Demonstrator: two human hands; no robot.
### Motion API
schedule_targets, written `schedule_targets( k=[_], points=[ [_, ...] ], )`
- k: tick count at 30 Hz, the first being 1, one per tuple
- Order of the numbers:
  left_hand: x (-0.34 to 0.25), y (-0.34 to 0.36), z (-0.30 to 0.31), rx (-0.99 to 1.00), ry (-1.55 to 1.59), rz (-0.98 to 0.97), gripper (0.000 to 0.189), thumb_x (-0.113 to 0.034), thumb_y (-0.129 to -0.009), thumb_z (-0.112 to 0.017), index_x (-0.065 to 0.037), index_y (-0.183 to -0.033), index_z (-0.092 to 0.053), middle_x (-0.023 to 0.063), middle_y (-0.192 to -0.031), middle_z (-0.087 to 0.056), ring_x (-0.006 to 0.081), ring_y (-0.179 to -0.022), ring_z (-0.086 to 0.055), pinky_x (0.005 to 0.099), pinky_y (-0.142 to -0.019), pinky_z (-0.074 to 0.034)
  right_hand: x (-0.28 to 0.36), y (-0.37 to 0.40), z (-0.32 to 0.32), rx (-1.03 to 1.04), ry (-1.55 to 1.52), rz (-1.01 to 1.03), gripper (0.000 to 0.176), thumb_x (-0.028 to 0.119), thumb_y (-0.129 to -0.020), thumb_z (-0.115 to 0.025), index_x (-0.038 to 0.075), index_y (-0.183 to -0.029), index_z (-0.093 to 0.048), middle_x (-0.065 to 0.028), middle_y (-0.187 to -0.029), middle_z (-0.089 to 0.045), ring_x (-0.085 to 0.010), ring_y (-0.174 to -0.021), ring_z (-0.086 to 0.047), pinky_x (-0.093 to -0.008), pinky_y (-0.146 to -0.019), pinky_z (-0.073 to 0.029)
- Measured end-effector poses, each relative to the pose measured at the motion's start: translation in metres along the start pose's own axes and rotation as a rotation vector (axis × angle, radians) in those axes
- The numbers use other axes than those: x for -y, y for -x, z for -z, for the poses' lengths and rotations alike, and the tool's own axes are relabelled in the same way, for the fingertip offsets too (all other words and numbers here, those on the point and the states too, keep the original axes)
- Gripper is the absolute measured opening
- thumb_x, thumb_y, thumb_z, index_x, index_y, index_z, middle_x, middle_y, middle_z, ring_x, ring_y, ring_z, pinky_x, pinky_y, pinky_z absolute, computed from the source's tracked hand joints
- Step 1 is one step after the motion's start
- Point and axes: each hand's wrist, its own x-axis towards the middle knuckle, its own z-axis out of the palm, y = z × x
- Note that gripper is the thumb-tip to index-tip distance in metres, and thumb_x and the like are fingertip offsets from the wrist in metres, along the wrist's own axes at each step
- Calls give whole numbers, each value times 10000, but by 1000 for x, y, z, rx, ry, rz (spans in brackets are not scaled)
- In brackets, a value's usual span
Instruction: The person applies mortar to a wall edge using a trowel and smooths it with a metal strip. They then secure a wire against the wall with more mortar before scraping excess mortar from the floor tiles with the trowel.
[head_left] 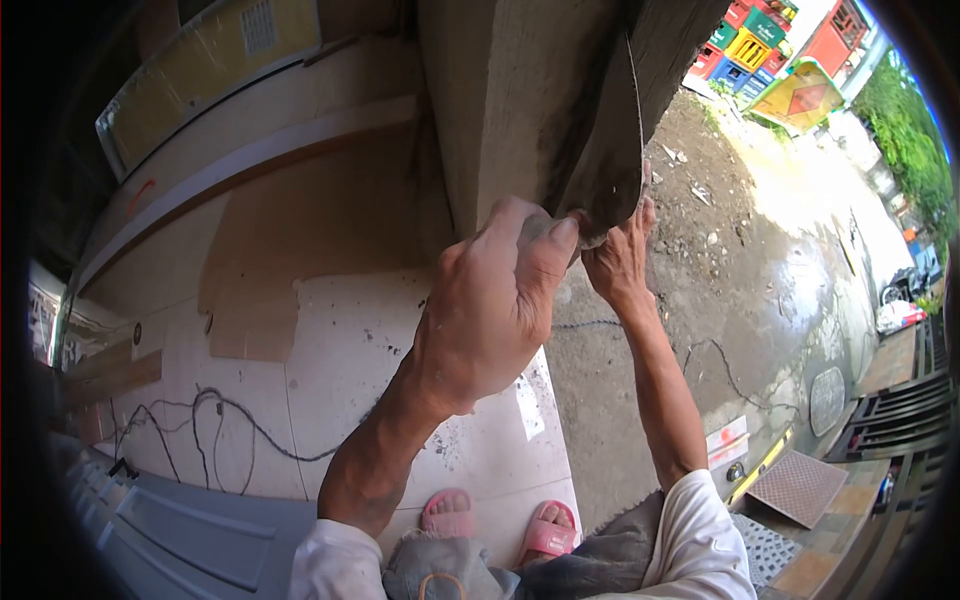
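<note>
A person's left hand (490,310) is clenched tight on a trowel (605,175); its grey blade rises just above the thumb, flat against a concrete pillar (520,100); the right hand (620,262) reaches up just behind, fingertips touching the blade's lower edge, their grip hidden and impossible to tell; far below the fingers, pink sandals (548,530) and a cable (220,410) on the floor.
</note>
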Motion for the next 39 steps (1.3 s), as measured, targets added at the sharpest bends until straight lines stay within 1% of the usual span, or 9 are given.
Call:
schedule_targets(
  k=[5, 8, 14, 20, 23, 26, 32, 35, 39],
  points=[
    [7, 6, -4, -1, 4, 5, 297, -274, -1032, -523, 7, -965, -594, 26, -565, -430, 99, -541, -392, 296, -503, -369, 2, -3, 3, 37, -5, -28, 582, 132, -915, -592, 238, -1468, -444, -228, -1619, -133, -418, -1499, -133, -554, -1099, -212],
    [17, 12, -7, 60, -16, 54, 293, -264, -1023, -534, 26, -991, -553, 224, -707, -618, 391, -662, -655, 401, -608, -499, 6, -6, 7, 15, -38, -32, 588, 140, -925, -580, 248, -1482, -424, -229, -1620, -129, -429, -1496, -134, -580, -1089, -221],
    [40, 30, -16, 79, -6, 153, 282, -255, -1018, -535, 25, -990, -556, 208, -717, -631, 382, -667, -657, 407, -614, -503, 5, -4, 3, -46, -9, 20, 706, 163, -907, -650, 338, -1522, -351, -214, -1624, -130, -442, -1482, -172, -608, -1061, -247],
    [68, 44, -27, 67, -15, 178, 295, -275, -1015, -530, 17, -986, -562, 207, -717, -631, 390, -666, -650, 436, -636, -499, 7, -6, -1, -101, -58, 28, 741, 194, -891, -703, 355, -1524, -355, -203, -1634, -123, -448, -1487, -163, -606, -1050, -272],
    [81, 51, -31, 51, -4, 172, 307, -287, -1028, -507, 12, -1017, -575, 131, -680, -595, 237, -595, -566, 362, -612, -465, 5, -5, -2, -113, -59, 42, 717, 216, -892, -705, 351, -1516, -377, -205, -1633, -130, -455, -1481, -181, -598, -1051, -280],
    [93, 59, -35, 43, -11, 169, 301, -280, -1027, -502, 12, -1030, -575, 142, -706, -610, 248, -621, -587, 361, -630, -474, 5, -3, -6, -90, 1, -1, 698, 219, -896, -702, 328, -1512, -390, -220, -1629, -130, -464, -1471, -205, -592, -1053, -281],
    [124, 76, -47, 63, -2, 217, 319, -296, -1026, -493, 10, -1055, -579, 156, -746, -630, 291, -655, -614, 383, -661, -490, 3, -5, -8, -115, -30, 38, 672, 221, -908, -691, 286, -1510, -401, -253, -1622, -112, -476, -1464, -210, -600, -1034, -289],
    [129, 79, -50, 49, 6, 215, 334, -311, -1023, -487, 8, -1056, -580, 163, -761, -636, 316, -673, -624, 394, -676, -496, 1, -4, -11, -126, -40, 45, 677, 230, -909, -691, 291, -1514, -392, -246, -1623, -110, -481, -1465, -201, -605, -1031, -288],
    [134, 84, -51, 68, 6, 279, 335, -312, -1020, -477, 6, -1052, -579, 158, -743, -626, 326, -669, -620, 403, -672, -493, -1, -3, -12, -112, -33, 46, 680, 253, -920, -682, 299, -1523, -371, -236, -1631, -87, -483, -1470, -182, -608, -1042, -280]
  ],
)
